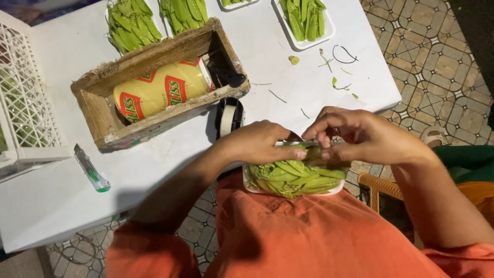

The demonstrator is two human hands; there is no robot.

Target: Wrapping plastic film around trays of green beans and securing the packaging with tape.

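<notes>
A white tray of green pea pods (pixel 293 177), covered with clear film, rests on my lap against the orange cloth. My left hand (pixel 262 141) grips the tray's far left edge, thumb pressed along the rim. My right hand (pixel 360 136) holds the far right edge, its fingers pinching the film over the top. Both hands hide the tray's far side. Just beyond my left hand stands a black tape dispenser (pixel 229 116) with a white roll, at the white table's (pixel 62 195) near edge.
A wooden box (pixel 103 118) holds a yellow roll of film (pixel 159 90). More white trays of pea pods (pixel 306 20) sit at the table's far side. A green utility knife (pixel 91 170) lies near the left. A white lattice crate (pixel 23 103) stands far left. The floor is tiled.
</notes>
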